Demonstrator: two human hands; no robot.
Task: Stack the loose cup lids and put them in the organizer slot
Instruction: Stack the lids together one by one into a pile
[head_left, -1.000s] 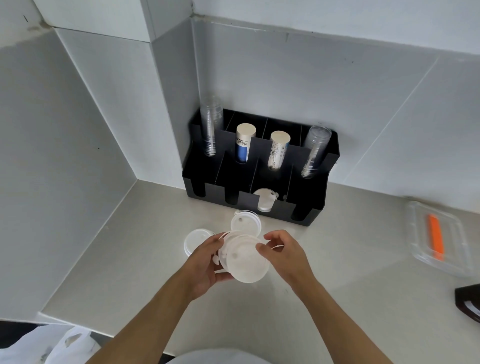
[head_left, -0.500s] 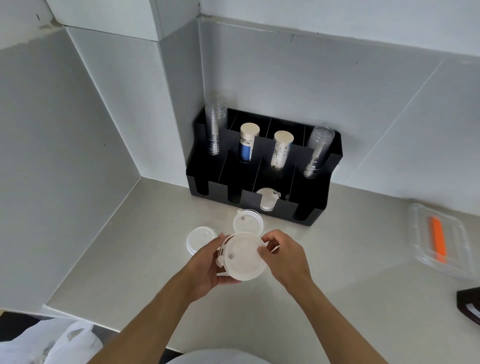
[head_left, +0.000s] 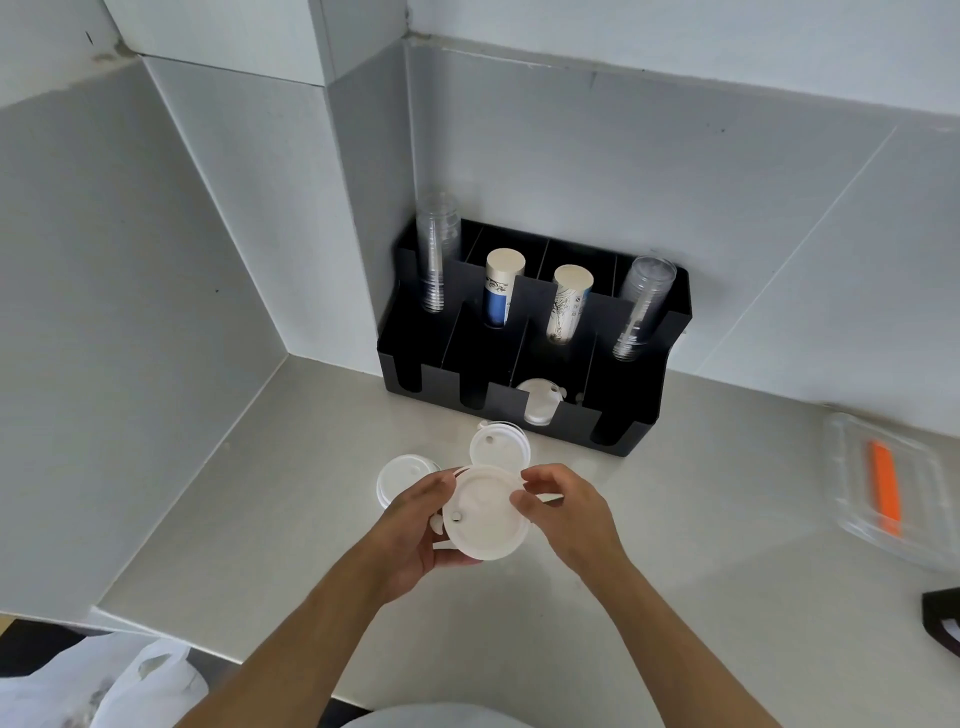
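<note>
Head cam: left hand cups a small stack of lids from below, right hand pinches its far rim, both over the counter ahead of the organizer. Two loose lids lie on the counter between the hands and the organizer's front edge. My guess: the stack could slide askew, since the lids look slick and barely nested. Compared with half a second back, the right fingers have crept further over the top lid.

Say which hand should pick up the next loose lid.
Probably the right hand: only its fingertips touch the held lid stack, which the left hand cradles from below. The lid ahead looks within easy reach.
</note>
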